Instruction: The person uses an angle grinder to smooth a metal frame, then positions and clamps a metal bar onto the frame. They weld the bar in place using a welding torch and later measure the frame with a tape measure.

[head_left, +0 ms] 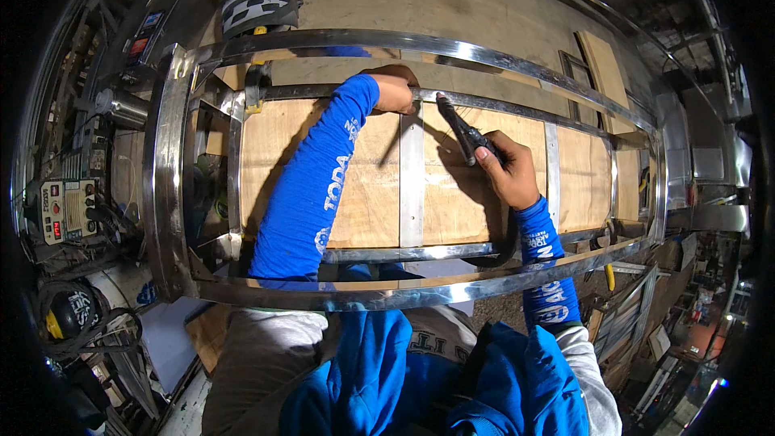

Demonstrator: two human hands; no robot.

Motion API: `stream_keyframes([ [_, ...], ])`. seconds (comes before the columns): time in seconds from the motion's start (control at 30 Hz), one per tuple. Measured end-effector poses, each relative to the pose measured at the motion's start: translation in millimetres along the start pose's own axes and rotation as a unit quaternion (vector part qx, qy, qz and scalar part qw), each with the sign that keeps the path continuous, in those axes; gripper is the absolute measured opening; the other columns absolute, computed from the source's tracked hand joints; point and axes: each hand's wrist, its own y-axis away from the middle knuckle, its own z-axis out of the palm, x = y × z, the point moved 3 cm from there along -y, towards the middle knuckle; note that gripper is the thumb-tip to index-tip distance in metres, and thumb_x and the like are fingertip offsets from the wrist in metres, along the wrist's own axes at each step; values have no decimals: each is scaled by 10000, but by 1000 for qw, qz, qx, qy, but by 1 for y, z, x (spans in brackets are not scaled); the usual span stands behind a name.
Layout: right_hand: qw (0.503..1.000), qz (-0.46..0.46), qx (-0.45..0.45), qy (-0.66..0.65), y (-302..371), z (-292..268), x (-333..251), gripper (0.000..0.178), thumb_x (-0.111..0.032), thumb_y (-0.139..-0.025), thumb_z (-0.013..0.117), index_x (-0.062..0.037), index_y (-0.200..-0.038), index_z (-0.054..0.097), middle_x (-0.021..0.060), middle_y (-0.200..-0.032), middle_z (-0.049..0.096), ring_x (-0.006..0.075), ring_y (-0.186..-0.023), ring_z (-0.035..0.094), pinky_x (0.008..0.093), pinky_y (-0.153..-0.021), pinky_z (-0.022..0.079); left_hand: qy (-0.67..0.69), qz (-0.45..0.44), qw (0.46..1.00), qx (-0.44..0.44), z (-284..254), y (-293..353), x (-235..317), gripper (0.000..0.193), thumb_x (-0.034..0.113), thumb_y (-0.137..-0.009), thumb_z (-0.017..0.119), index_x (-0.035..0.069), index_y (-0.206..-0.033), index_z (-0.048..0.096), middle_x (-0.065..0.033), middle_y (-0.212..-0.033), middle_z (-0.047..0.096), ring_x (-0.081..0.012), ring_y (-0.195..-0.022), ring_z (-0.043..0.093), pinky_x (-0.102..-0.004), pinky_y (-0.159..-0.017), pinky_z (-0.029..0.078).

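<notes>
My right hand (510, 168) is closed around the handle of a black welding torch (462, 136). The torch slants up and left, its pale tip close to where a flat metal crossbar (412, 186) meets the far inner rail (476, 102). At that same joint, on its left side, rests my left hand (394, 90), bent at the wrist; its fingers are mostly hidden. Both forearms, in blue sleeves, reach in through a polished metal tube frame (347, 297). Plywood (347, 186) lies beneath the crossbars.
A welding helmet (260, 2) sits beyond the frame's far left. Near its corner is a clamp (257, 87) with yellow parts. A welding machine (71, 210) and coiled cables (69, 319) stand at left. Wood strips (604, 73) lie far right. Raised tubes surround my arms.
</notes>
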Motion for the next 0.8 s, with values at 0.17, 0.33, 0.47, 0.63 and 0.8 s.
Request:
stream_keyframes([
  [0.17, 998, -10, -36, 53, -5, 9, -16, 335, -347, -924, 765, -18, -929, 701, 163, -655, 599, 258, -554, 572, 369, -554, 454, 20, -69, 997, -5, 0, 0, 1, 467, 286, -873, 716, 39, -1267, 677, -207, -1140, 742, -316, -1016, 705, -398, -926, 515],
  [0.33, 995, -13, -44, 88, -11, 12, -18, 351, -374, -919, 762, -27, -944, 713, 186, -677, 630, 310, -562, 607, 383, -553, 467, 59, -71, 996, 11, -9, 10, 11, 533, 303, -844, 761, 49, -1300, 654, -198, -1240, 706, -326, -1139, 664, -389, -987, 495],
  [0.47, 997, 4, -39, 71, -13, 14, -17, 363, -381, -926, 753, -22, -951, 708, 191, -679, 632, 309, -566, 609, 383, -557, 469, 59, -94, 994, 9, -13, 16, 17, 596, 314, -831, 778, 65, -1347, 611, -197, -1340, 655, -334, -1232, 620, -379, -1036, 468],
  [0.63, 995, 18, -53, 84, -14, 13, -16, 374, -386, -932, 746, -15, -953, 702, 201, -683, 633, 317, -570, 606, 391, -564, 472, 54, -90, 994, 7, -12, 14, 13, 619, 328, -830, 787, 68, -1358, 595, -202, -1354, 644, -343, -1249, 612, -376, -1043, 465],
  [0.8, 993, 30, -65, 96, -15, 11, -17, 370, -378, -945, 732, -10, -948, 696, 219, -687, 619, 345, -578, 600, 400, -571, 475, 71, -98, 993, 10, -13, 15, 16, 614, 310, -828, 794, 54, -1352, 603, -211, -1323, 660, -351, -1229, 623, -379, -1035, 470],
])
